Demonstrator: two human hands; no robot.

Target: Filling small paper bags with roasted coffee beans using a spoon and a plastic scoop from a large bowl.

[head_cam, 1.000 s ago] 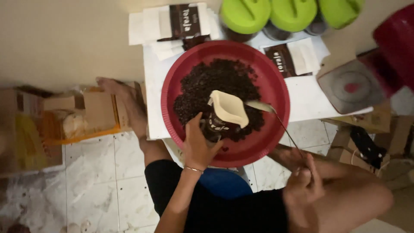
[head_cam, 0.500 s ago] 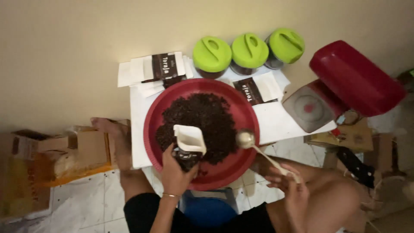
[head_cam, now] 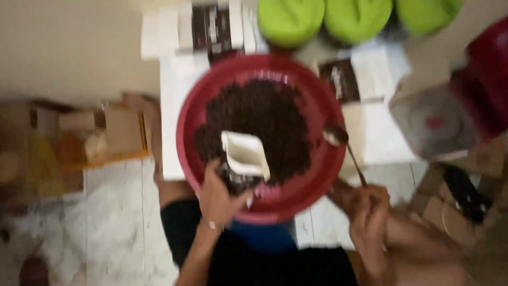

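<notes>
Left hand (head_cam: pixel 219 196) grips open pouch (head_cam: pixel 244 156) inside basin rim (head_cam: pixel 185 114), right hand (head_cam: pixel 368 206) clasps spoon (head_cam: pixel 344 148)

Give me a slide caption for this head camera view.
Left hand holds an open pouch over a red basin of dark beans; right hand lifts a spoon.

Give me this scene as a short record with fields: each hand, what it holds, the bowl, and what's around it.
left hand: left hand grips an open pouch over the bowl
right hand: right hand holds a spoon by its handle, head at the bowl's right rim
bowl: red bowl with a heap of dark granules
behind: three green lids, flat pouches
right side: kitchen scale
image quality: blurred
</notes>
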